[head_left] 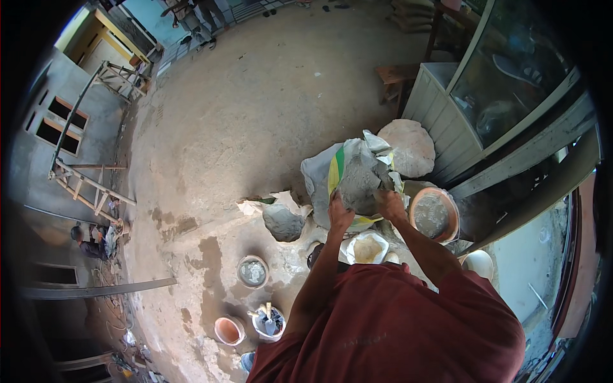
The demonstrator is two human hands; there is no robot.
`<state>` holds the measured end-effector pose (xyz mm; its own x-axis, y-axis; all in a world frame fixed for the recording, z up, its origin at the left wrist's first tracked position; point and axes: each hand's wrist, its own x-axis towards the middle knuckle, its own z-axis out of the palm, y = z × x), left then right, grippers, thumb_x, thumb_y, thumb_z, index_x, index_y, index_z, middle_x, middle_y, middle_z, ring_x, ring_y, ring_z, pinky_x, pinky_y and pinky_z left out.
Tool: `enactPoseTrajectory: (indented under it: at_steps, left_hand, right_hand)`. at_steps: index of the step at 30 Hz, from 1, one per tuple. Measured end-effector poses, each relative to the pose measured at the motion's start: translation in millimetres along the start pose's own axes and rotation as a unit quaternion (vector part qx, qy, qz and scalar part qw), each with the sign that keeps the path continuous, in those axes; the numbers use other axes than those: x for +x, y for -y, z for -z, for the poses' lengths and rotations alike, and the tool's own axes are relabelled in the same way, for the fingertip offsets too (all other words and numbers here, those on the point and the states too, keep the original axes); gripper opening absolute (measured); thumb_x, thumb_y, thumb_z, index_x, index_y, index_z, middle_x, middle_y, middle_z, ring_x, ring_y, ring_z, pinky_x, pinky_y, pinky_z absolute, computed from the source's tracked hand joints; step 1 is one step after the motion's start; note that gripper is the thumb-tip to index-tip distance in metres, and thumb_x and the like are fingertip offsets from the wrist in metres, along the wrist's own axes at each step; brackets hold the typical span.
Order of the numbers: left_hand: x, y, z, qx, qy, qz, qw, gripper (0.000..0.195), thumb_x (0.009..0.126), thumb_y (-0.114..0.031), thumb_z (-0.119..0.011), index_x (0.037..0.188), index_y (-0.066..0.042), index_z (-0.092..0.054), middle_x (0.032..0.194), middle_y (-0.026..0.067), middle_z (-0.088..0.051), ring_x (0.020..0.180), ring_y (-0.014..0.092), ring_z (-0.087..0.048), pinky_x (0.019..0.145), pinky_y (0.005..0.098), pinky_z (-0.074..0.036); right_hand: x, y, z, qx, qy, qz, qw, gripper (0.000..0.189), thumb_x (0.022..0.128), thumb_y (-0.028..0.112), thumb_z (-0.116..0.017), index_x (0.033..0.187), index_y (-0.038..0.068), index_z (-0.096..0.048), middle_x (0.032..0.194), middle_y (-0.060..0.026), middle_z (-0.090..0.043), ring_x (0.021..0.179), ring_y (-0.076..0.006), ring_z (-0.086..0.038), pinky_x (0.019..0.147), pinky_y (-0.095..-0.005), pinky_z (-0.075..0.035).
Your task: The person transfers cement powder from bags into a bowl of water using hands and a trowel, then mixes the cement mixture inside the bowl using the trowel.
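A large torn sack of grey powder [359, 184], white with green and yellow bands, stands in front of me. My left hand [341, 213] grips its near left edge. At its near right edge is my right hand [391, 205], its fingers closed on the torn rim. Just right of that hand stands a round tub of wet grey mix [432, 214]. A smaller opened bag of grey powder [283, 222] lies to the left. Close to my body sits a white sack of pale sand-like material [367, 249].
A bucket with grey contents [253, 272], an orange-brown pot [230, 331] and a bucket of tools with a trowel [269, 321] stand lower left. A round pale slab [407, 147] and a glass-fronted cabinet [507, 72] are at right. People [194, 21] stand far off.
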<state>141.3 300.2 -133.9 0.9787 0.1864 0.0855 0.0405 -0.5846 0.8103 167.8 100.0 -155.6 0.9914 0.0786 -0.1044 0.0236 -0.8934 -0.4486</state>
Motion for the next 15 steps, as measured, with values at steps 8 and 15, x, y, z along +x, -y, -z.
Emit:
enactPoseTrajectory:
  at_steps: [8,15]
  left_hand:
    - [-1,4,1,0.011,0.008,0.012,1.0,0.071,0.061,-0.004,-0.067,0.126,0.009,-0.041,0.129,0.0278,-0.042,0.121,0.04,-0.041,0.103,0.0403,-0.035]
    - [0,3,1,0.008,-0.009,0.012,1.0,0.07,0.062,-0.004,-0.068,0.125,0.01,-0.041,0.129,0.0285,-0.042,0.122,0.04,-0.04,0.104,0.04,-0.034]
  right_hand:
    - [-1,9,9,0.197,0.021,0.012,0.98,0.052,0.061,0.012,-0.067,0.112,0.004,-0.062,0.098,-0.021,-0.065,0.092,-0.0287,-0.064,0.083,-0.0342,-0.048]
    - [-3,22,15,0.206,0.016,0.042,0.978,0.052,0.061,0.012,-0.067,0.111,-0.001,-0.061,0.095,-0.021,-0.066,0.087,-0.025,-0.065,0.08,-0.0319,-0.049]
